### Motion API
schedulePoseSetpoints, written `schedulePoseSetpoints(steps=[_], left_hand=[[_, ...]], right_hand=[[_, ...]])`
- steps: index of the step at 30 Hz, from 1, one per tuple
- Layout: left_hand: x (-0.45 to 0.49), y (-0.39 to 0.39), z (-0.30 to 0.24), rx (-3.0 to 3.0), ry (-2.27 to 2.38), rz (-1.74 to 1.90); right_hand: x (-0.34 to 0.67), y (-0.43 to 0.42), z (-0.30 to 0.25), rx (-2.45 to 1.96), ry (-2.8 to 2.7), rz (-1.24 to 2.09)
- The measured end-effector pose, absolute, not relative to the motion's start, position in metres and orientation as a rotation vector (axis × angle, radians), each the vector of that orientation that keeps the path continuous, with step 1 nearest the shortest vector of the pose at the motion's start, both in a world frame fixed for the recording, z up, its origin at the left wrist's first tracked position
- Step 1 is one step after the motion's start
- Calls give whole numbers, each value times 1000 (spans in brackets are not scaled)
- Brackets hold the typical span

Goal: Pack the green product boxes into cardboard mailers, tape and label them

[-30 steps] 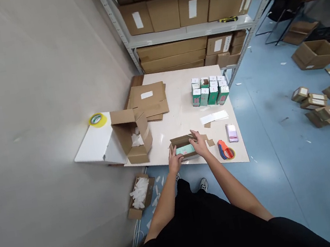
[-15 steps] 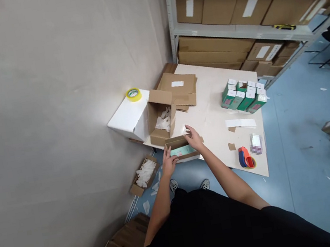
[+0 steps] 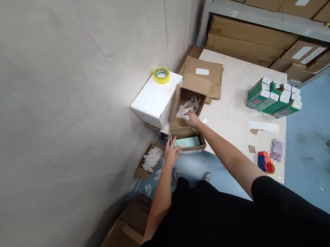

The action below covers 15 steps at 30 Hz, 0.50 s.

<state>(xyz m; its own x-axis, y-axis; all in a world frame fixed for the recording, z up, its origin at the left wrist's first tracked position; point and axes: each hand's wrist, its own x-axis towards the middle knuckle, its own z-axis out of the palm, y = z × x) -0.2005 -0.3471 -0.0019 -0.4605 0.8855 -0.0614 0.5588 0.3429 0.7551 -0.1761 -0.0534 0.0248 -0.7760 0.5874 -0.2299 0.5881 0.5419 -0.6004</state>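
My left hand [image 3: 172, 154] grips the left end of a small open cardboard box [image 3: 203, 145] at the table's near edge, thumb and fingers over its rim. Inside that box lies a pale green carton [image 3: 187, 142] with a small pink print. My right hand [image 3: 193, 119] reaches into a taller open cardboard box [image 3: 177, 102] just behind. Its fingers are closed at the crumpled white packing paper [image 3: 184, 109] in there; the fingertips are partly hidden.
Yellow tape [image 3: 161, 75] rests on a white box [image 3: 156, 99] by the wall. Flat cardboard [image 3: 214, 67], green cartons [image 3: 273, 98] and a red-blue tape dispenser [image 3: 265, 162] are on the table [image 3: 235, 129]. A paper-filled box [image 3: 143, 173] stands on the floor; shelves [image 3: 260, 12] hold boxes.
My right hand has left the small box's right side and moved into the taller box, at the paper. My left hand stays on the small box. The view has shifted and turned.
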Motion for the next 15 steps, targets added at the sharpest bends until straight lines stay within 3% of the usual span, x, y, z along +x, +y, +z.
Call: schedulePoseSetpoints(steps=[15], left_hand=[[-229,-354,-23,1304,2055,962]], right_hand=[[-260,10,-53,963,2548,-590]])
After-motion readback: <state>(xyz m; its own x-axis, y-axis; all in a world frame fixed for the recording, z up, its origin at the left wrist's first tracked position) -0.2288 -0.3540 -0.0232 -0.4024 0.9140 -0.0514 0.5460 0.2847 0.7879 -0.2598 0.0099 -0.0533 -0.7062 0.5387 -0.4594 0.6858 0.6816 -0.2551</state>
